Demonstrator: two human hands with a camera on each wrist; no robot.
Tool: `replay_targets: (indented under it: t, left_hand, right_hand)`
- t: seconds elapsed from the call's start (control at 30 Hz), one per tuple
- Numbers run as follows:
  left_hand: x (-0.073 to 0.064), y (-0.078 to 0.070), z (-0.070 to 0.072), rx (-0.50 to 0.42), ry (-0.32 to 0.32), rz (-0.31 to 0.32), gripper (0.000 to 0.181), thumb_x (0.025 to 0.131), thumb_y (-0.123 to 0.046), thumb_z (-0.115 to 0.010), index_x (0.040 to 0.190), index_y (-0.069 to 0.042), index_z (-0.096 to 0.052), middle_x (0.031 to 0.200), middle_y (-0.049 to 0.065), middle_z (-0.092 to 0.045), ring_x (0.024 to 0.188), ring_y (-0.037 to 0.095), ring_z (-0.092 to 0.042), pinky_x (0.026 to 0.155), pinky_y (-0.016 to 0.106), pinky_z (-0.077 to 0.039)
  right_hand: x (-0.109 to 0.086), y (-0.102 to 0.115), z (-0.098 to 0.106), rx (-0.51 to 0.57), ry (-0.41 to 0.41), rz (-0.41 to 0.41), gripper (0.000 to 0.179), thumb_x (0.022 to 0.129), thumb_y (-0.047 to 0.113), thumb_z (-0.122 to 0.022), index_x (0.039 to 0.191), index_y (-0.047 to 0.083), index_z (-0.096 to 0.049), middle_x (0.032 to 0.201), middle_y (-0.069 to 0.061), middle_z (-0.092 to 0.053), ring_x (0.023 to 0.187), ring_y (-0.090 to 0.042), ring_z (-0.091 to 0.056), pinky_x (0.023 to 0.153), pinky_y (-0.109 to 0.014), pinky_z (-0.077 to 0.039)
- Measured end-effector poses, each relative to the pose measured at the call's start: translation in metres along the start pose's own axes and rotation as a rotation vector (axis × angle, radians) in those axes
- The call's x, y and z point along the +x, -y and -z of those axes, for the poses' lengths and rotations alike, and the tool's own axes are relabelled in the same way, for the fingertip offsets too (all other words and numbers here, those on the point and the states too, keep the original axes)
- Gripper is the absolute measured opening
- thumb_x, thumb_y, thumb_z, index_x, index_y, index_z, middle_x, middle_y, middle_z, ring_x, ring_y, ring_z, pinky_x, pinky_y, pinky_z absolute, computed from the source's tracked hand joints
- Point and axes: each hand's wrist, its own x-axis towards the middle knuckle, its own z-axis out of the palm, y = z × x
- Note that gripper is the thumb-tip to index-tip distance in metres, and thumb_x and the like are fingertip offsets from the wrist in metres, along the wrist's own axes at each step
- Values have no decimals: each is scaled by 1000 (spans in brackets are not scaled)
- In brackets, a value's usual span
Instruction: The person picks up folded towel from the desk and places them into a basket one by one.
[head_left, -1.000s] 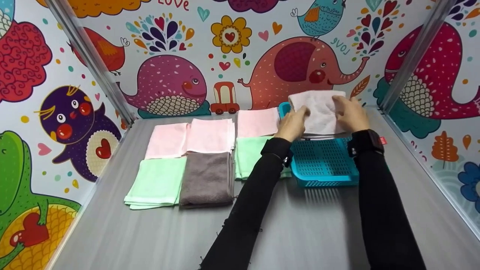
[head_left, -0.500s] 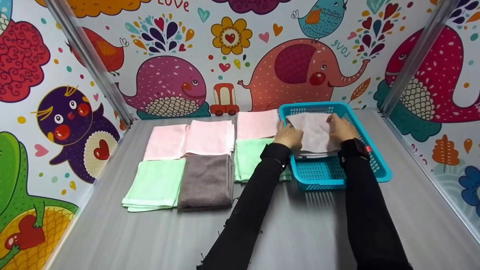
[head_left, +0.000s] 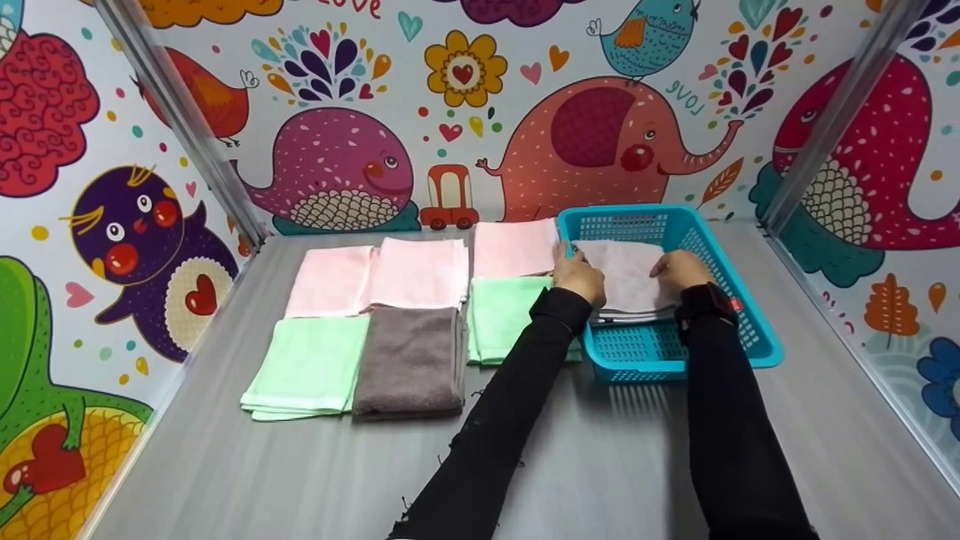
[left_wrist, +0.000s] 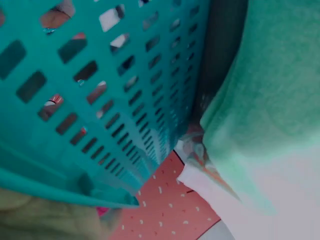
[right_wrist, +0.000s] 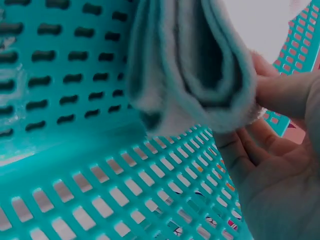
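A folded pale pinkish-grey towel [head_left: 628, 274] lies in the left part of the turquoise plastic basket [head_left: 766, 349]. My left hand [head_left: 581, 279] holds its left edge, just inside the basket's left wall; the fingertips are mostly hidden there. In the left wrist view only a blurred bit of that hand shows behind the basket rim. At the opposite edge, my right hand [head_left: 684, 271] pinches the towel, thumb on top and fingers beneath. The right wrist view shows the towel's folded layers [right_wrist: 200, 75] close above the slotted basket floor.
Left of the basket, folded towels lie in two rows: pink ones [head_left: 514, 248] behind, green ones [head_left: 307, 365] and a dark grey one [head_left: 409, 362] in front. A green towel [head_left: 504, 316] lies close against the basket's left side. Patterned walls close off the table's back and sides.
Both hands have lowered the pale towel from above the basket's back part into it and toward me. Over the last half second it has settled slightly lower; the other towels stay put.
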Motion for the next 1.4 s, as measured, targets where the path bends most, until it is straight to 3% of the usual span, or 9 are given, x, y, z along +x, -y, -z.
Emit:
replay_targets:
  t: [0.07,0.17,0.3,0.53,0.9,1.03,1.13,1.27,1.4]
  left_hand:
    - [0,-1,-1,8,8,10,45,104,-46,-49,149,-42,-54,155,-15,-52,158,11,-22,129,50,-6]
    - [0,-2,-1,2,0,21,42,103,-45,-51,143,-39,-61,152,-16,-55,158,10,-23,129,51,-7]
    - [-1,-2,-2,-13,-12,23,39,102,-45,-53,136,-35,-68,151,-15,-57,158,11,-23,129,51,-8]
    - [-1,-2,-4,-12,-11,30,39,101,-46,-54,135,-34,-69,150,-15,-57,157,11,-23,129,51,-8]
    - [-4,-4,-8,-58,-49,-12,36,99,-46,-61,130,-33,-72,143,-12,-64,154,15,-30,129,50,-8]
    - [-1,3,-7,-150,-117,-47,41,103,-50,-56,138,-33,-67,143,-10,-65,153,17,-35,130,48,-9]
    - [0,11,-8,-229,-196,-79,47,105,-55,-49,143,-31,-63,147,-7,-61,150,18,-40,130,47,-14]
    - [-5,25,-10,-348,-317,-143,48,108,-53,-44,145,-27,-61,149,-2,-58,142,20,-48,126,45,-26]
    - [-19,41,-14,-470,-415,-184,49,109,-49,-45,149,-23,-57,147,1,-58,138,20,-51,118,40,-39]
  right_hand:
    - [2,-1,-1,-17,12,-4,28,93,-7,-55,115,-16,-70,123,-38,-64,104,-45,-59,93,-55,-50]
    - [3,-3,-2,-39,33,10,27,92,-5,-54,109,-17,-70,107,-35,-67,89,-40,-59,75,-43,-53]
    - [0,-3,-3,-79,91,36,21,87,-2,-55,98,-13,-68,92,-25,-62,77,-32,-51,62,-30,-38]
    - [-10,3,0,-88,180,-5,5,85,2,-62,85,-1,-58,82,-13,-49,75,-28,-47,64,-32,-36]
    - [-15,-3,0,-69,195,11,7,87,2,-61,87,-3,-57,87,-18,-53,79,-30,-46,68,-36,-38]
    - [-13,1,9,-86,156,-23,32,92,6,-57,116,-13,-65,118,-35,-61,99,-44,-54,89,-51,-50]
    - [-10,9,18,-109,127,-43,48,98,11,-54,138,-15,-55,142,-39,-51,124,-52,-51,111,-62,-41]
    - [-14,25,32,-114,79,-2,53,97,10,-55,144,-14,-50,148,-40,-45,135,-55,-44,112,-66,-37]
    - [-29,44,43,-124,26,89,51,100,13,-56,146,-10,-50,150,-39,-42,138,-55,-40,112,-67,-35]
